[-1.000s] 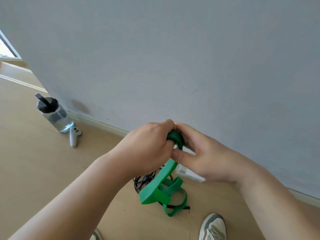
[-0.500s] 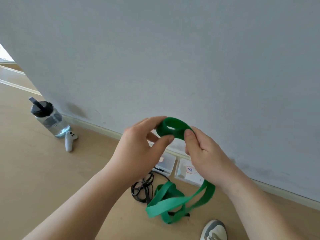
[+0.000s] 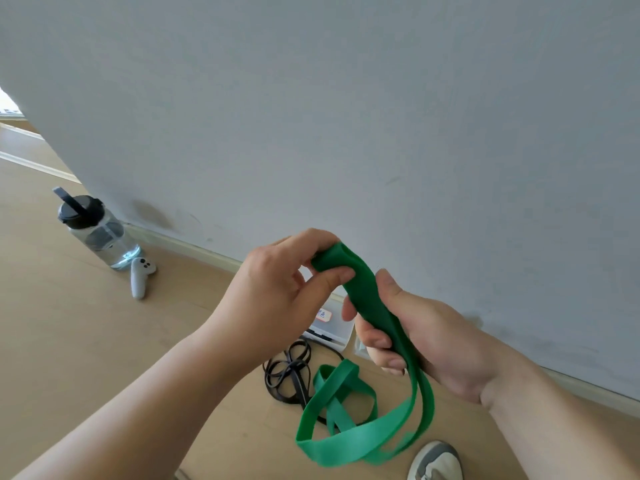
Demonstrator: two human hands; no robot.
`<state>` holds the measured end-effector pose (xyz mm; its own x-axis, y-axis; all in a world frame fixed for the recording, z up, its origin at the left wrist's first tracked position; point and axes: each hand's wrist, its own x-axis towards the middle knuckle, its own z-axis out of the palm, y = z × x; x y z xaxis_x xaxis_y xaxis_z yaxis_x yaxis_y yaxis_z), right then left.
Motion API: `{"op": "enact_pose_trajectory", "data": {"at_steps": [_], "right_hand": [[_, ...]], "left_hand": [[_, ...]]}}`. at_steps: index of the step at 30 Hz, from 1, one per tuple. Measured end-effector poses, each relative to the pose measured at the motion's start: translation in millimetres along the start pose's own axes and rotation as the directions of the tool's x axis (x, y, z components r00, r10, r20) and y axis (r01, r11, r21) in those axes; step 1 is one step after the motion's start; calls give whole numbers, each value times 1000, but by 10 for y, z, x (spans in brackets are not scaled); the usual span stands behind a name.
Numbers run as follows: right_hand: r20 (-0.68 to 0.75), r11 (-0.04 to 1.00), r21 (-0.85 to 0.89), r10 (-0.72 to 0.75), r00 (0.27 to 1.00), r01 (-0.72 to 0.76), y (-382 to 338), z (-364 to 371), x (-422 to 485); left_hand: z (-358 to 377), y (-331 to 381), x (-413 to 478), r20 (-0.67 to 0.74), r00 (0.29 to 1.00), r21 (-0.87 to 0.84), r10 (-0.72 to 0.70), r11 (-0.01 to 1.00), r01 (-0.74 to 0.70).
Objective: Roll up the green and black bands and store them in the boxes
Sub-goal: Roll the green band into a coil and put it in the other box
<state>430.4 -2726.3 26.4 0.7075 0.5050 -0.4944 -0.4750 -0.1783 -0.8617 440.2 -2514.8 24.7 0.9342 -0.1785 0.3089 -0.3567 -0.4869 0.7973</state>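
– Pale wall (image 3: 346, 98) behind, wooden floor (image 3: 86, 341) underneath, and the work is up in the air between them. Where's the green band (image 3: 365, 289)?
– Its top end is folded into a small start of a roll. The left hand (image 3: 273, 289) has its grip clamped on that, thumb against fingers. Just below, the right hand (image 3: 426, 337) has its grip curled round the doubled strap. The rest hangs down to loose loops at the floor, the lowest one blurred.
– So what could spoil it?
– First, I'd say, the core. It looks loose and springy; if the left pinch eases while shifting, it may pop open.
– And the tail?
– It looks twisted down there. Twists fed through the right hand would likely make a lopsided roll, maybe too fat for a box (image 3: 330, 330).
– What about the black band (image 3: 291, 372)?
– It lies coiled on the floor, touching the green loops, and a strand seems to pass beneath them. Pulling the green upward could drag it along or knot the two.
– Anything else?
– A shoe (image 3: 436, 462) is just beside the lowest loop; standing on the loop would jerk the strap out of both hands. That box sits against the wall, mostly hidden behind the hands, so I can't tell whether it's open. A water bottle (image 3: 100, 233) and a white controller (image 3: 140, 275) are well apart to the left, out of harm's way.
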Motion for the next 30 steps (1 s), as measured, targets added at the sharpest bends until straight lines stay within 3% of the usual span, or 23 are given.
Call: {"op": "enact_pose_trajectory", "data": {"at_steps": [6,11,14,16,18,21,26,30], "right_hand": [[65,998,-37,59,996,-56,82,12,63],[-45,988,-136,68,997,-74,168,124,201],[-240,947,-319,-111,964,29,208,189,201],[-361,920,-354,-300,883,168,157,178,142],[-359,901,-367,-369,857,234,135,145,94],[-357,904,-379,-341,870,199,171,160,137],[-321,952,-258,-245,915,165,146,121,98],[-401,940,-316,-252,881,125,155,129,108]], "left_hand": [[-19,58,-44,77,990,-48,-119,991,123],[-23,-3,-47,105,979,-57,-175,982,182],[-2,-4,-45,132,967,-87,-218,969,230],[26,-6,-61,157,960,-85,-232,965,247],[53,-17,-81,152,961,-71,-232,967,245],[60,-24,-73,142,959,-56,-247,965,257],[64,16,-49,210,944,-105,-253,954,279],[106,-7,-46,190,968,-20,-163,985,170]]}}
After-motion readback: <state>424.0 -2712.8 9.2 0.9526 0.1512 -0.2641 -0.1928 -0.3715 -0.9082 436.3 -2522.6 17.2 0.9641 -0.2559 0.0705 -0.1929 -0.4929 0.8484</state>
